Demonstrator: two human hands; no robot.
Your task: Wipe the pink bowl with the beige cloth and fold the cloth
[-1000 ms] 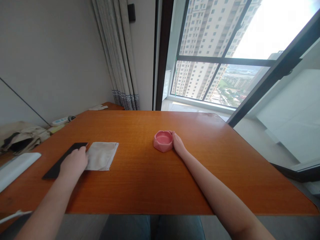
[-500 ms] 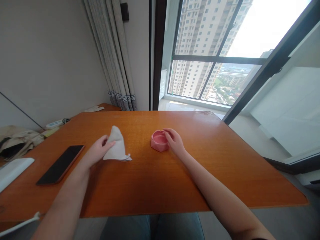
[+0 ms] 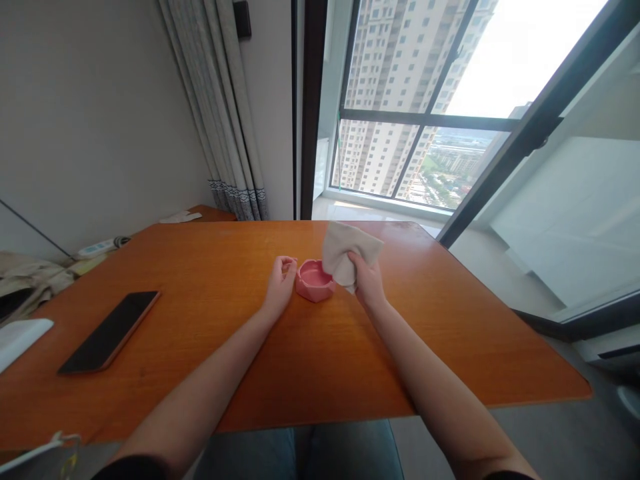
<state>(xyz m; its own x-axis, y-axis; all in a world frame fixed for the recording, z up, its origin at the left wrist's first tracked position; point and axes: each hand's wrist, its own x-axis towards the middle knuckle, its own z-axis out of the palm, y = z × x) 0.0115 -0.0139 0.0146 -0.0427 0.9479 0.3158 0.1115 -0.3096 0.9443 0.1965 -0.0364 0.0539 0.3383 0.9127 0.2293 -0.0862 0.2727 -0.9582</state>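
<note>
A pink, faceted ashtray (image 3: 315,291) with a notched rim sits on the wooden table. My left hand (image 3: 281,283) is at its left side, fingers curled and fingertips at the rim. My right hand (image 3: 369,281) grips an off-white cloth (image 3: 350,248) between thumb and fingers. The cloth is raised at the ashtray's right side, its lower part hanging over the right rim and hiding some of it.
A black phone (image 3: 110,332) lies on the left of the table (image 3: 200,387). A white object (image 3: 23,340), a beige fabric bundle (image 3: 30,283) and a power strip (image 3: 97,248) are along the left edge. A window (image 3: 400,153) stands beyond the far edge.
The cloth has passed from my left hand to my right and moved to the ashtray's right side. My left hand has moved right, to the ashtray's left side. My right hand has left the rim.
</note>
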